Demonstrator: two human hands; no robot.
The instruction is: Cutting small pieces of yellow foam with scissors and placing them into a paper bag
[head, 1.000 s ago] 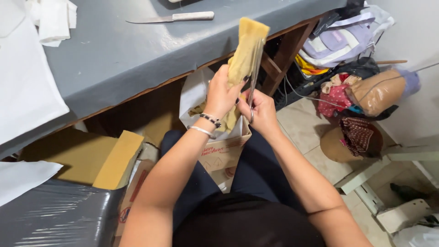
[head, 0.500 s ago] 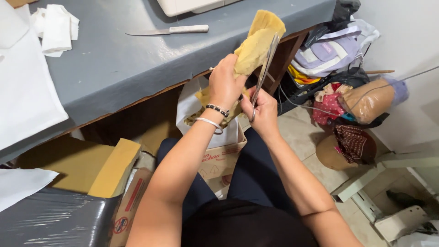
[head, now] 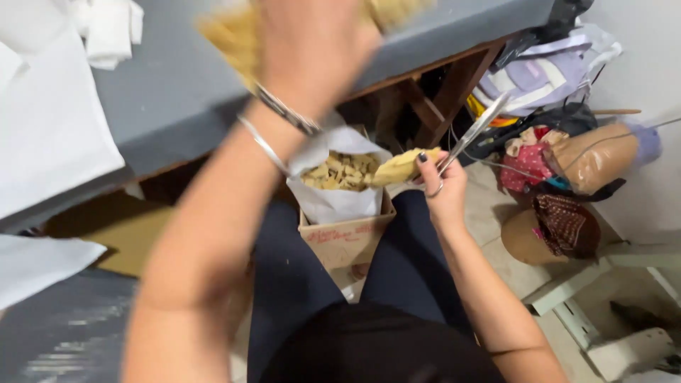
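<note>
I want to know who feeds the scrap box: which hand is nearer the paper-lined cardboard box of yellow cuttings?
Right. The right hand with scissors sits beside the box rim; the left hand is raised high above it, blurred.

— Any packages here?
— One: a brown cardboard box with red print, centre, between the person's knees, lined with a white bag of pale yellow scraps.

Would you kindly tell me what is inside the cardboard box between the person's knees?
The cardboard box holds a white paper liner filled with small yellowish cut pieces. The liner and the heap hide the box's bottom, so anything underneath cannot be seen.
</note>
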